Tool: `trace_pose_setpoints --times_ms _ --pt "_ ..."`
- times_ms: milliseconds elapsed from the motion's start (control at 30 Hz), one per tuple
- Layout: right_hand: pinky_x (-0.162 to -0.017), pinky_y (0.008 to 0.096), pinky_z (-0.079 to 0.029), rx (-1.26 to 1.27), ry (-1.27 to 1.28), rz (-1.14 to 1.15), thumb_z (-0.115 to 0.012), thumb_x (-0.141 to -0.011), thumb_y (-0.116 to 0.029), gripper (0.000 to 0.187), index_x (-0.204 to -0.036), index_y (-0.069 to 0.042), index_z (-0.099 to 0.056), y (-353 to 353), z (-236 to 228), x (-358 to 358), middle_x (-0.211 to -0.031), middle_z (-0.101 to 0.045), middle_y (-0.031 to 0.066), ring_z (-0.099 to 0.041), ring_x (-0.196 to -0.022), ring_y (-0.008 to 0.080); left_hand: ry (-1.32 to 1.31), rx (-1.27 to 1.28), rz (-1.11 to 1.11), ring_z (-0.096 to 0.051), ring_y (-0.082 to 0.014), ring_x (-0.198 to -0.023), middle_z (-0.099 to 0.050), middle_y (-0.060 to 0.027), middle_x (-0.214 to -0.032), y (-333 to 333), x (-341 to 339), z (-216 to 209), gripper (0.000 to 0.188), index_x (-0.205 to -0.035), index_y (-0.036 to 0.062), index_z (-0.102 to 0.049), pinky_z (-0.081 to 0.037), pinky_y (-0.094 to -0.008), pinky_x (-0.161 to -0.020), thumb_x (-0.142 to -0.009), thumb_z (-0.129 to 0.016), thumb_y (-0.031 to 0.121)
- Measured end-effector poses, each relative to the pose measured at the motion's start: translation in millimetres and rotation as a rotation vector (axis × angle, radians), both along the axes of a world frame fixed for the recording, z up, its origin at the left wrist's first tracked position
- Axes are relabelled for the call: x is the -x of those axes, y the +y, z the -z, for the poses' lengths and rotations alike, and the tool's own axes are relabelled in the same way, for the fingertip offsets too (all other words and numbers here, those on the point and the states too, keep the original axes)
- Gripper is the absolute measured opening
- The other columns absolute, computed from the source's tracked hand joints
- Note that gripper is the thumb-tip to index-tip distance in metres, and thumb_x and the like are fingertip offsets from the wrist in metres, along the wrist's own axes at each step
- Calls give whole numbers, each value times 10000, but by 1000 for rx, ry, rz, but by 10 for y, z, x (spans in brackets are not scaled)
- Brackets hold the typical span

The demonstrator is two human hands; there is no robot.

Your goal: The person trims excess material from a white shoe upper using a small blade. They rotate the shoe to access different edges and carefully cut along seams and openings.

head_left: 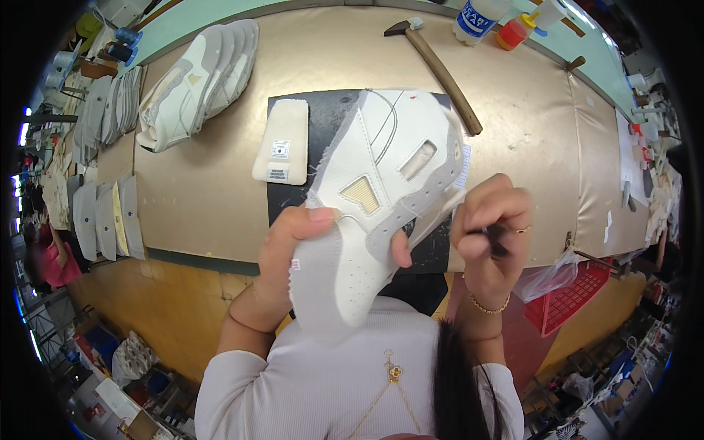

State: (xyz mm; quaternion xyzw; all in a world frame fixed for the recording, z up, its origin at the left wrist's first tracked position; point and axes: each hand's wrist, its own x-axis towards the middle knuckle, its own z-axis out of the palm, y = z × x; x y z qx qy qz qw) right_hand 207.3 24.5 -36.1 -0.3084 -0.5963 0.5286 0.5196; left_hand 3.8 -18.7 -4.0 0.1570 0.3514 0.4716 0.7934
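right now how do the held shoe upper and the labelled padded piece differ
The shoe upper is held up in the left hand; the padded piece rests partly on the black board. The shoe upper looks larger and has cut-out openings; the padded piece bears labels. Both are mostly pale.

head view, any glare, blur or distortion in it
In the head view, fisheye distortion bows the gold table cover's edges, black fills the corners, and the cover shows soft sheen; in that same view, the shoe upper looks fairly sharp, but the dark item in the right hand is indistinct.
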Motion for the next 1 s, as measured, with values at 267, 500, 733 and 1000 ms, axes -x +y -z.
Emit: trace_pose_setpoints --times_ms 267,500,733,1000 --pt "-577 219 -411 -228 -535 217 -901 -629 -141 470 -1016 -91 -640 130 -180 -79 -911 -509 15 -481 -723 97 39 78 -76 -611 -319 -704 -630 -291 -808 93 -14 -36 808 -1318 -92 -440 -505 -354 -665 -794 -448 523" --pt "-576 252 -433 -358 -625 -21 -855 -635 -117 235 -824 -75 -722 290 -328 109 -809 -531 31 -548 -689 133 57 161 -69 -639 -327 -718 -639 -274 -962 97 -13 -114 813 -1335 -84 -441 -507 -354 -658 -781 -462 510" --pt "-562 230 -407 -289 -494 94 -746 -812 -57 136 -824 -31 -613 320 -141 141 -819 -522 49 -523 -653 117 7 51 6 -651 -279 -783 -657 -290 -992 112 34 -20 746 -1325 -107 -462 -498 -292 -688 -840 -437 459" --pt "-577 219 -410 -371 -539 92 -776 -792 -77 148 -850 -40 -645 310 -226 59 -838 -534 47 -523 -677 103 -86 50 -50 -646 -247 -829 -674 -290 -957 131 5 -16 714 -1320 -101 -479 -491 -267 -727 -877 -402 453"
